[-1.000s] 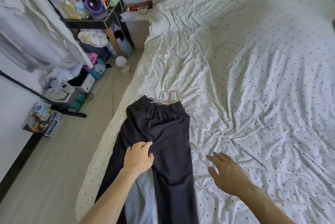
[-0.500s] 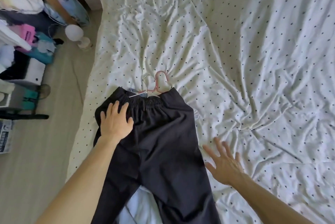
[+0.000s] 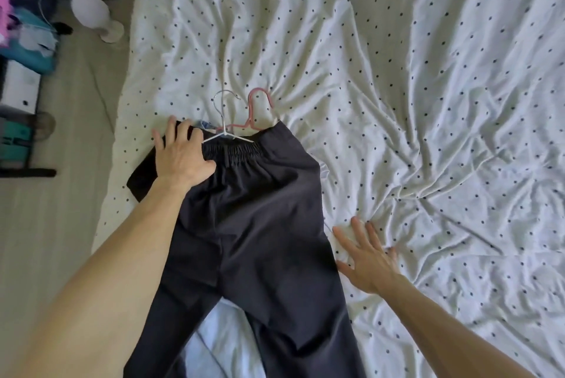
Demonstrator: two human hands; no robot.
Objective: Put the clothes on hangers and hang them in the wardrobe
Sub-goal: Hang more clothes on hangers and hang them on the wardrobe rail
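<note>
Trousers [image 3: 253, 224] lie lengthwise on the bed [image 3: 428, 102], waistband away from us, legs twd us. White hanger [image 3: 225, 132] & pink hanger [image 3: 250, 114] poke out past the waistband. Left hand [image 3: 180, 157] presses flat on its left corner, nearest them; right hand [image 3: 367, 258] spread on the sheet, holding nothing.

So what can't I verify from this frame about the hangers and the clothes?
All in the head view:
white hanger and pink hanger: only the hooks and upper wires show; the rest lies under the dark trousers.
Trouser leg ends: cut off by the bottom edge.
pale blue garment: mostly covered by the trousers, so its type is unclear.
wardrobe: out of frame.
</note>
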